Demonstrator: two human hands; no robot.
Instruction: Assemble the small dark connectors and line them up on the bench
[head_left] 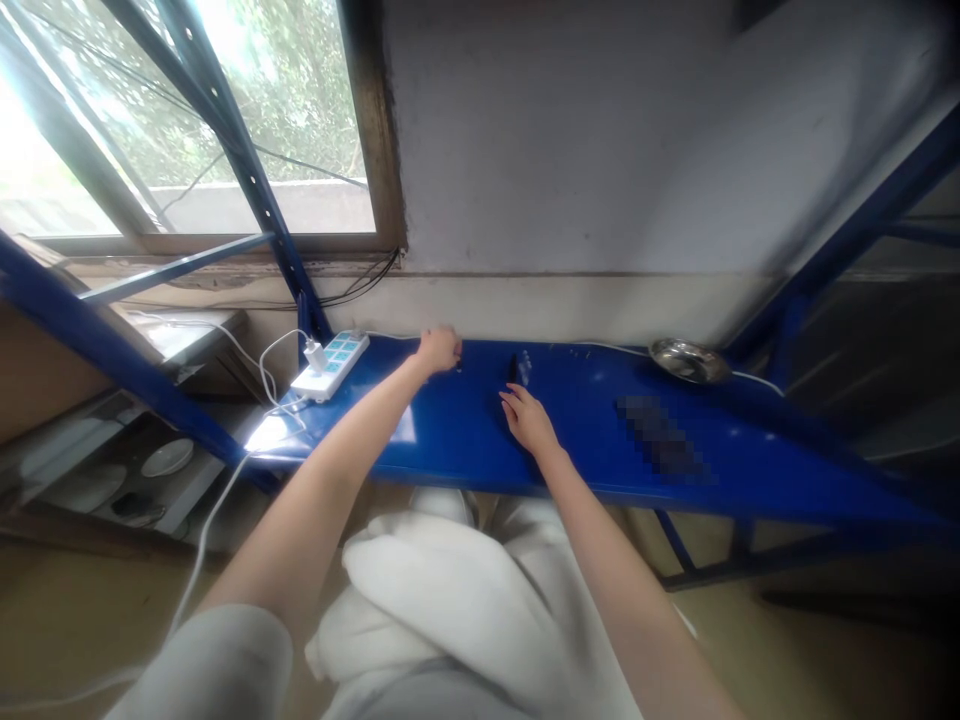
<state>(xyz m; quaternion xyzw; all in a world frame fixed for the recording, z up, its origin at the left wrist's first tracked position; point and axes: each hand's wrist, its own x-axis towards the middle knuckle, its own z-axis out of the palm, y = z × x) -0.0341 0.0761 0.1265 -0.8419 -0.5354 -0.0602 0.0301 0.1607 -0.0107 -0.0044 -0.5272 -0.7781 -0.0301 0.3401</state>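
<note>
Reaching over the blue table, your right hand parts its fingers slightly, loose perhaps for fine handling, near the black stick at twelve. Your left hand, nearer twelve than eleven, curls narrow at a dark piece; whether gripped, I can't tell. Power strip at eleven and metal bowl at one bound your room.

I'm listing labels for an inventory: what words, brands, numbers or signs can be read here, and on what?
None can be read.
White power strip: any markings are too small and blurred.
Dark thing beyond the right hand: no lettering discernible.
Pixelated patch: anything printed is hidden.
</note>
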